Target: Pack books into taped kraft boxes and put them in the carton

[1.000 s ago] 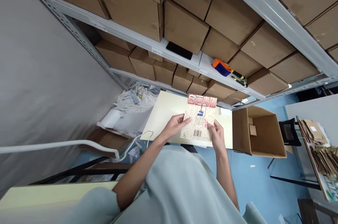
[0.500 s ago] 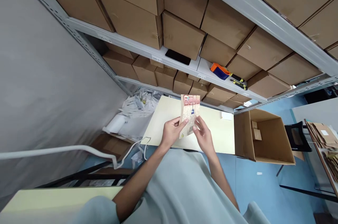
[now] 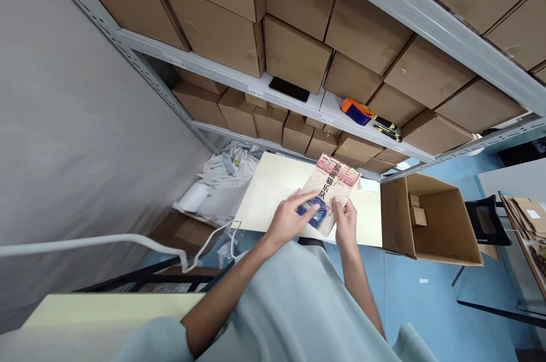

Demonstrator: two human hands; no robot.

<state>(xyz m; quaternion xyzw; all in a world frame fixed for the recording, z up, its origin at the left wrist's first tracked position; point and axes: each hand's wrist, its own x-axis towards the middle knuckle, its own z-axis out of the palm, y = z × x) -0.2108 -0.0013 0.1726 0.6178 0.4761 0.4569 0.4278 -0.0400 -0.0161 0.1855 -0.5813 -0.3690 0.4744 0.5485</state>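
A thin paperback book [image 3: 328,183] with a red, cream and blue cover and large dark vertical lettering is tilted in front of me above the pale table [image 3: 264,186]. My right hand [image 3: 345,220] grips its lower right edge, thumb on the cover and fingers behind. At the lower left, my left hand [image 3: 290,214] is closed about the book, its thumb and index finger lying over the blue picture. The other left fingers are partly hidden.
Cardboard boxes [image 3: 294,55] fill the shelves ahead. A black phone-like slab [image 3: 289,89], an orange-and-blue tool [image 3: 357,111] and yellow-black cutters [image 3: 387,133] lie on a shelf. An open carton [image 3: 443,225] stands right; white plastic bags [image 3: 226,171] and a white cable [image 3: 128,238] are left.
The book has been turned over from its back, with text and a barcode, to its lettered front cover. It has shifted right and tilted, and my left fingers have moved onto the cover.
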